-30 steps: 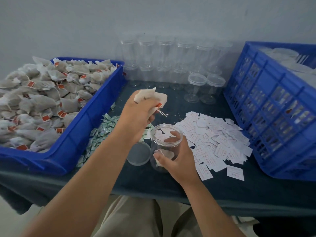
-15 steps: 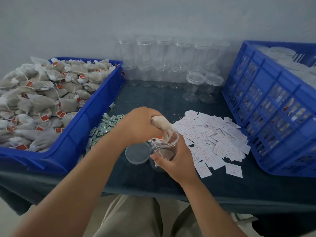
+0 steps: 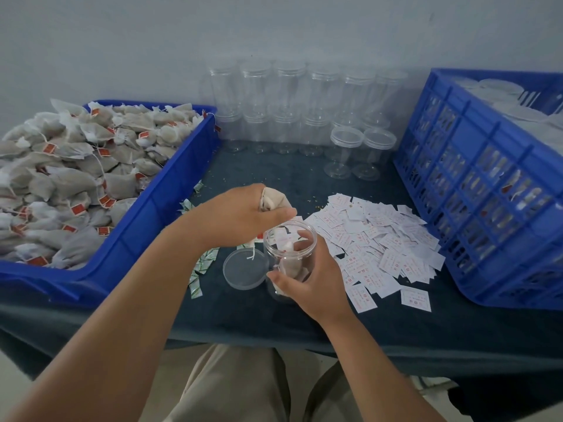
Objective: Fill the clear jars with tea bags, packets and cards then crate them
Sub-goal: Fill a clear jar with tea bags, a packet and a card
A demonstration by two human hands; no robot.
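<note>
My right hand [image 3: 310, 278] grips an open clear jar [image 3: 289, 254] standing on the dark table near the front edge. One tea bag lies inside the jar. My left hand [image 3: 240, 217] hovers just above and left of the jar mouth, gripping more tea bags [image 3: 274, 201]. The jar's clear lid [image 3: 243, 269] lies flat beside it on the left. A heap of white cards [image 3: 380, 248] spreads to the right of the jar. Small green packets [image 3: 201, 266] lie scattered to its left.
A blue tray [image 3: 143, 220] heaped with tea bags fills the left side. Rows of stacked clear jars [image 3: 292, 108] line the back wall. A tall blue crate [image 3: 475, 184] holding filled jars stands on the right. The table's front edge runs just below my hands.
My left hand came down from above the table to the jar mouth and dropped a tea bag inside; it still holds other tea bags. My right hand kept the jar in place.
</note>
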